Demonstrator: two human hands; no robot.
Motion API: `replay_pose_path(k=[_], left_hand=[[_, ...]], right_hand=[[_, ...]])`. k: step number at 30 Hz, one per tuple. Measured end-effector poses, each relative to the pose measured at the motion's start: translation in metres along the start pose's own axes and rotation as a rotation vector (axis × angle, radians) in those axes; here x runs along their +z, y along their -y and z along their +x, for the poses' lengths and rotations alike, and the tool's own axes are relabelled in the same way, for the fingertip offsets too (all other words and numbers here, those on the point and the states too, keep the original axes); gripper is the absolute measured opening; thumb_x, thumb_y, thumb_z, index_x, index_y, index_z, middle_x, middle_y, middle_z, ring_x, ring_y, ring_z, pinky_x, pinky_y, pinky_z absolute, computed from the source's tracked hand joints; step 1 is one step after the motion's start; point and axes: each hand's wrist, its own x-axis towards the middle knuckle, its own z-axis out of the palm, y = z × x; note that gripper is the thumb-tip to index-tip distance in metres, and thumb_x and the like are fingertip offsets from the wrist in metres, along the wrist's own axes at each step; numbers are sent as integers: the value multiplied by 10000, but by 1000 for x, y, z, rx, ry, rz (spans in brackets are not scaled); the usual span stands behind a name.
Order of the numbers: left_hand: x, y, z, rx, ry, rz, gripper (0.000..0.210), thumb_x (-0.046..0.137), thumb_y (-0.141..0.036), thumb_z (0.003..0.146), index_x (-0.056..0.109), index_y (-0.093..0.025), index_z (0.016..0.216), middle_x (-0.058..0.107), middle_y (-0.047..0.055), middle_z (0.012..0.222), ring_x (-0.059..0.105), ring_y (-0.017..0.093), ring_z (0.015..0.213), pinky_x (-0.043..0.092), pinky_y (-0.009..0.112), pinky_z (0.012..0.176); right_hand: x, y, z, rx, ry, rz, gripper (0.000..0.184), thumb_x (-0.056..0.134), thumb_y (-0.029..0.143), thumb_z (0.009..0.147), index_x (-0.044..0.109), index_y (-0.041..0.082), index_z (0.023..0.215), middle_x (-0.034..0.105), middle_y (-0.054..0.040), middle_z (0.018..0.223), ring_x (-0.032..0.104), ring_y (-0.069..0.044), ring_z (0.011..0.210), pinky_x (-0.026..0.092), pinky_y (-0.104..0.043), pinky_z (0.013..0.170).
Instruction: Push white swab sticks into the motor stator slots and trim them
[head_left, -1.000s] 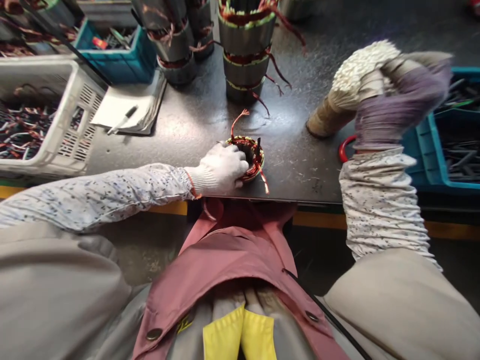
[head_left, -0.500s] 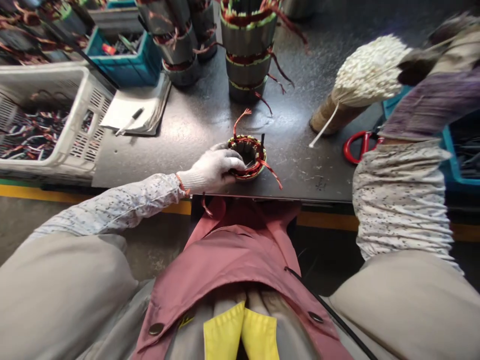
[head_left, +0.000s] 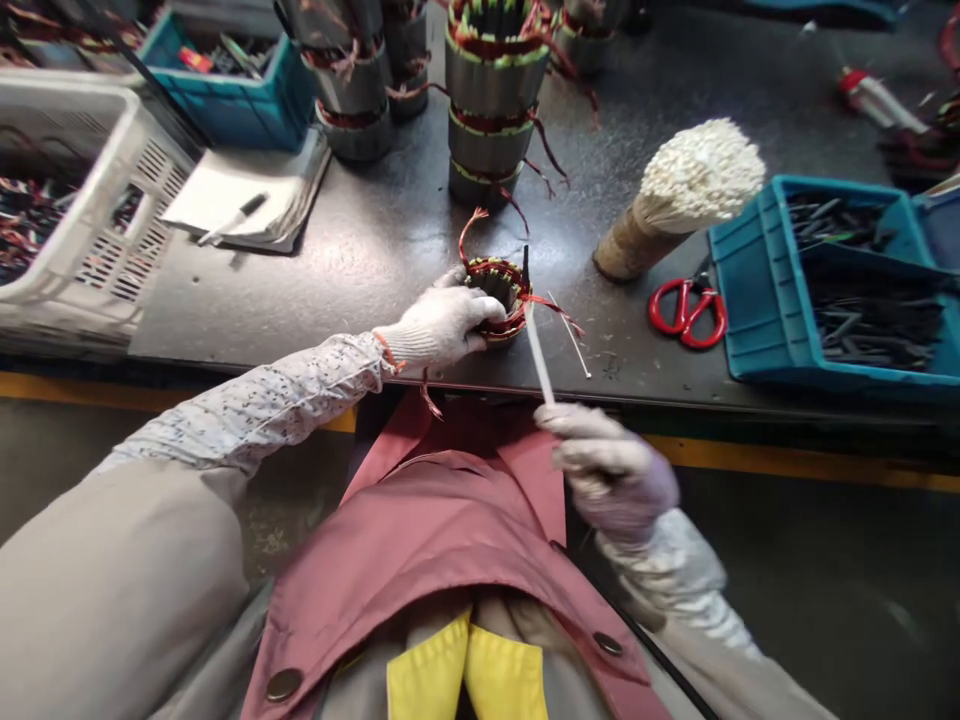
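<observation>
A stator (head_left: pixel 489 330), ring-shaped with copper windings and red lead wires, sits near the table's front edge. My left hand (head_left: pixel 448 318), in a white glove, grips its left rim, fingers hooked into the bore. My right hand (head_left: pixel 611 465), gloved and slightly blurred, is closed around a flat white stick (head_left: pixel 540 355). The stick's far tip meets the stator's right side by the red leads; whether it goes into the windings is not visible. Just right of the stator lies a thin white cord (head_left: pixel 574 340). A short black piece (head_left: pixel 526 265) stands up at its rim.
Stacked stators (head_left: pixel 495 90) stand behind. To the right are a bundle of white cords (head_left: pixel 701 170), red-handled scissors (head_left: pixel 686 312) and a blue divided bin (head_left: pixel 765 290). Leftward are a notebook (head_left: pixel 225 190) with a pen, a white crate (head_left: pixel 112 200) and a blue box (head_left: pixel 232 100).
My right hand has come from beside the cord bundle to the table's front edge and now holds the white stick. A cord now lies by the stator. My left hand stays on the stator.
</observation>
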Motion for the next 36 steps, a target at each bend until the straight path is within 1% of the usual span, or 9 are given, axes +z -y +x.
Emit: replay_pose_path(k=[3, 6, 11, 14, 18, 23, 29, 33, 36], left_hand=[[1, -3, 1, -31, -16, -6, 226, 672, -276, 823, 690, -227, 1043, 725, 28, 1063, 646, 225, 1068, 333, 436, 1130], [3, -5, 0, -52, -26, -11, 275, 671, -293, 825, 675, -234, 1093, 719, 36, 1079, 637, 230, 1087, 360, 433, 1120], [5, -1, 0, -79, -77, 29, 489, 703, -355, 798, 603, -208, 1254, 628, 100, 1251, 529, 279, 1236, 433, 395, 1071], [3, 2, 0, -40, -26, 63, 473, 698, -329, 800, 607, -212, 1249, 663, 83, 1154, 532, 300, 1216, 424, 427, 1080], [2, 1, 1, -93, -8, 78, 484, 708, -317, 781, 614, -236, 1249, 659, 82, 1170, 516, 325, 1216, 477, 436, 1014], [5, 1, 1, -75, -49, 67, 456, 690, -357, 787, 627, -239, 1223, 660, 84, 1150, 545, 308, 1176, 482, 436, 1016], [7, 3, 1, -70, -67, 8, 396, 667, -384, 797, 632, -257, 1171, 666, 80, 1157, 546, 297, 1183, 477, 459, 1018], [7, 3, 3, -62, -78, 10, 398, 661, -390, 805, 630, -255, 1178, 666, 75, 1155, 545, 293, 1196, 481, 455, 1022], [6, 1, 1, -68, -93, -6, 414, 683, -360, 784, 640, -241, 1178, 658, 87, 1171, 525, 308, 1226, 480, 445, 1033]], right_hand=[[33, -4, -35, 81, 7, 58, 212, 630, 63, 843, 633, 243, 956, 740, -57, 1076, 712, -215, 1024, 608, -408, 893], [47, -17, -38, 151, -41, 69, 223, 626, 54, 841, 624, 244, 958, 739, -61, 1088, 709, -215, 1038, 611, -399, 898], [47, -16, -30, 156, -56, 90, 179, 604, 68, 856, 620, 231, 927, 741, -59, 1072, 710, -208, 1034, 625, -367, 843], [45, -7, -31, 194, -81, 109, 155, 618, 84, 858, 607, 230, 908, 741, -61, 1060, 708, -219, 1036, 621, -386, 846], [49, -10, -34, 236, -134, 103, 153, 623, 85, 860, 614, 230, 910, 746, -42, 1039, 714, -196, 1017, 617, -354, 848], [53, -12, -34, 235, -173, 100, 107, 635, 124, 864, 613, 223, 899, 746, -49, 1034, 716, -204, 1005, 622, -362, 830], [50, -1, -39, 242, -194, 114, 163, 632, 86, 857, 610, 231, 928, 742, -42, 1047, 715, -199, 1008, 620, -364, 846], [56, -11, -37, 267, -223, 77, 126, 637, 124, 864, 611, 230, 926, 745, -37, 1027, 715, -187, 998, 621, -340, 828], [69, -35, -23, 214, -234, 38, 79, 630, 170, 873, 611, 231, 920, 745, -41, 1029, 717, -174, 964, 621, -301, 759]])
